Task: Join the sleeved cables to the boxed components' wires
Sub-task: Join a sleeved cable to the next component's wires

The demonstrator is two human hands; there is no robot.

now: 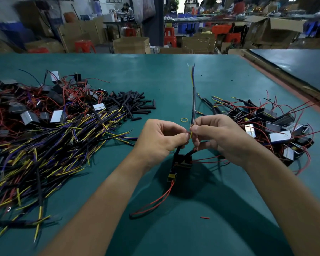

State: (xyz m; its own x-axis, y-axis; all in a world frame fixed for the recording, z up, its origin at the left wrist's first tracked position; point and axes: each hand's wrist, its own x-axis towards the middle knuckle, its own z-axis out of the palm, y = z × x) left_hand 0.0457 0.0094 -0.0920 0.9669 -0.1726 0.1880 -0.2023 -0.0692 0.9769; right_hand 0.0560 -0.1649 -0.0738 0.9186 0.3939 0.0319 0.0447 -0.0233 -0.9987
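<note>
Head: two hands (163,139) (220,137) on one cable (193,106)

Green counter (155,74): heap of black sleeved cables (54,148) left, short black tube pieces (129,102) behind it; pile of metal-boxed components (272,130) right; yellow rubber band (184,119) between.
</note>
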